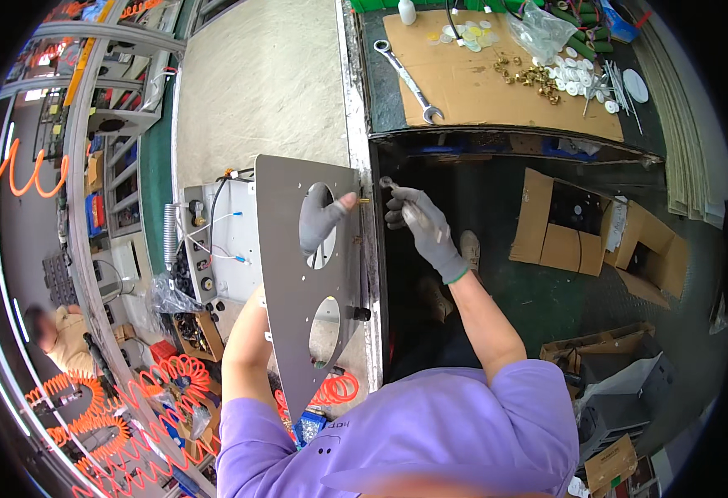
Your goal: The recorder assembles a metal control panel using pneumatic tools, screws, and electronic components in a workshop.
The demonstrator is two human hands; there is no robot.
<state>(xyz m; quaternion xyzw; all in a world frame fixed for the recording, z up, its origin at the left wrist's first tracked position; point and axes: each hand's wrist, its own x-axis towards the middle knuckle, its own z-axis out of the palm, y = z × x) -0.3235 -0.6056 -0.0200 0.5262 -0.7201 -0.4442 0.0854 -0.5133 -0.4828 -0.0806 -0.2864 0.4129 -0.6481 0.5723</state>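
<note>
Grey panel [285, 241] could tip if our left hand [321, 222], its hold hard for us to make out, slackened; our right hand [427, 228] clenched a small wrench [391, 186].

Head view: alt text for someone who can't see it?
A person's gloved left hand shows through the upper of two large holes in a grey panel, near a brass fitting, while the gloved right hand holds a ring-ended tool. Beyond, a wrench and small brass parts lie on cardboard.
</note>
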